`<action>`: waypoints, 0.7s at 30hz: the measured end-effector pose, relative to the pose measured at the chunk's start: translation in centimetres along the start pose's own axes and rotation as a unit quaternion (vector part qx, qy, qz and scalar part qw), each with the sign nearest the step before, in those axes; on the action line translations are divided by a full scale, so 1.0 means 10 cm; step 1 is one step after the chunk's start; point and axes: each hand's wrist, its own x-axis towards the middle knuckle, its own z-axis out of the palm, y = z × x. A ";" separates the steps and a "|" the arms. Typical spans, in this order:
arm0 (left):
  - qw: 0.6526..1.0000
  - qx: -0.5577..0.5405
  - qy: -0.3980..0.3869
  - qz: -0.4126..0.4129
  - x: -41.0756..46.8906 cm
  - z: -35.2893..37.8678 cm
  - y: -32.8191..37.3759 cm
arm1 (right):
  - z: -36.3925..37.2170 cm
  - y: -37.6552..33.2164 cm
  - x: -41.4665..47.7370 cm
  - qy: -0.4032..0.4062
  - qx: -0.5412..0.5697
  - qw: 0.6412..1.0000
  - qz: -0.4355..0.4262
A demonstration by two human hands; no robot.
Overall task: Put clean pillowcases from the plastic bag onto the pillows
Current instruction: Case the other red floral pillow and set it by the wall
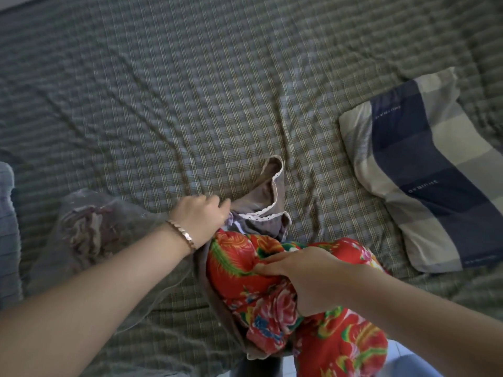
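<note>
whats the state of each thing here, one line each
red floral pillow: mostly bare
grey pillowcase: bunched, only partly round the pillow
plastic bag: crumpled on the bed, cloth inside
checked pillow: covered, lying flat
bed sheet: wrinkled
left hand: holds the grey pillowcase's edge
right hand: grips the red floral pillow

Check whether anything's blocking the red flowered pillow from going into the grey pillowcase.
Nothing visible lies between them. The pillow, gripped by the right hand, touches the pillowcase, whose edge the left hand holds. Only the case's own bunched cloth could slow it.
</note>
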 end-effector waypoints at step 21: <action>0.878 -0.463 0.067 -0.105 -0.27 -0.48 1.14 | 0.28 0.23 -0.05 0.270 0.233 0.925 0.129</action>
